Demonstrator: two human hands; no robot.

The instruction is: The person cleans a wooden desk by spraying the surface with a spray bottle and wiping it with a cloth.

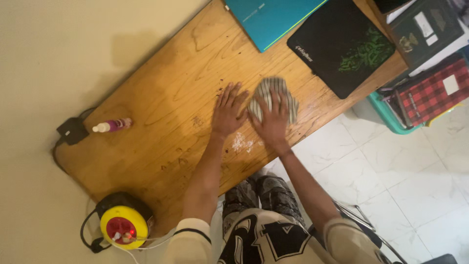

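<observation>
Wiping under way on wooden table (161,98). Right hand (271,122) presses striped cloth (271,93), fingers spread flat over it. Left hand (228,111) rests alongside, palm down, released. White residue (241,143) lies near the edge; cloth likely needs drawing back toward it.

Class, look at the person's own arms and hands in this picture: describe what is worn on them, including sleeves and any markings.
Both hands, left hand and right hand, are bare, with no gloves, rings or watch visible. The forearms are uncovered. Cream sleeves are pushed up near the elbows, the left one edged with a dark band.
</observation>
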